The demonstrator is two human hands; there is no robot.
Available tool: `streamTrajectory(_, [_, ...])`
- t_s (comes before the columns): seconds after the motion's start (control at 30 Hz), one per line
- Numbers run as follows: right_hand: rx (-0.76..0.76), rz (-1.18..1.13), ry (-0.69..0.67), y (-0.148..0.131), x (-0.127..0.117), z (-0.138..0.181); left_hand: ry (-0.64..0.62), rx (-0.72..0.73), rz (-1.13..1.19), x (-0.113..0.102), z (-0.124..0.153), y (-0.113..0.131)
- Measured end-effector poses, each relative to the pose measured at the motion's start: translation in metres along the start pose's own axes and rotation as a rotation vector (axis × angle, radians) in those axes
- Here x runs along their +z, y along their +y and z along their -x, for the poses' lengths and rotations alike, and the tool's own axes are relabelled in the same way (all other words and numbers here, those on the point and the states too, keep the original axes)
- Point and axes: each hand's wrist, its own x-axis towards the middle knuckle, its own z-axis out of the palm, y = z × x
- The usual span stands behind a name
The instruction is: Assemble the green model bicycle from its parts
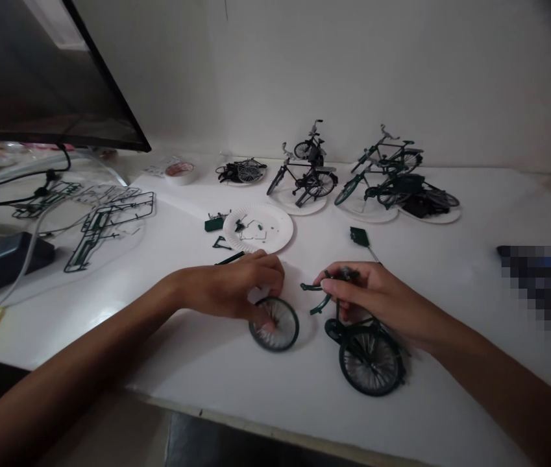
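Observation:
My left hand point(239, 285) is closed on a loose model bicycle wheel point(289, 324). Its thumb lies against the spokes, and the wheel's lower rim is close to the white tabletop. To the right, my right hand point(370, 292) grips a dark green model bicycle frame point(336, 329) near its front end. The open front fork point(322, 303) points left towards the loose wheel, with a gap between them. A rear wheel point(372, 364) is fitted on this frame. My right fingers hide part of the frame's upper tubes.
A paper plate point(282, 237) with small parts lies beyond my left hand. Model bicycles point(304, 178) stand on plates along the wall. Parts frames point(110, 220), cables and a dark box point(10, 259) lie left, below a monitor point(36, 71). A green piece point(359, 236) lies behind my right hand.

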Motion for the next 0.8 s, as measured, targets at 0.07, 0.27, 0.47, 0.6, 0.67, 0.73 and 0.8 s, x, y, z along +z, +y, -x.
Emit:
streamTrajectory(0.07, [0.013,0.01,0.012,0.001,-0.001,0.0,0.023,-0.043,0.111,-0.003,-0.001,-0.001])
streamTrajectory(0.27, [-0.001,-0.003,0.0,0.002,0.0,-0.001,0.207,-0.056,0.256,-0.003,-0.005,0.002])
streamTrajectory(0.47, [-0.043,0.035,-0.027,0.004,0.002,-0.001,0.298,-0.074,0.417,0.009,-0.012,0.01])
streamTrajectory(0.6, [-0.055,0.094,-0.008,0.004,0.003,-0.001,0.306,-0.108,0.521,0.019,-0.018,0.014])
streamTrajectory(0.67, [-0.059,0.129,-0.006,0.004,0.003,-0.001,0.312,-0.116,0.576,0.023,-0.019,0.015])
streamTrajectory(0.73, [-0.059,0.153,-0.018,0.004,0.003,0.0,0.326,-0.121,0.613,0.025,-0.021,0.014])
streamTrajectory(0.8, [-0.058,0.158,-0.035,0.004,0.002,0.0,0.325,-0.128,0.648,0.026,-0.022,0.013])
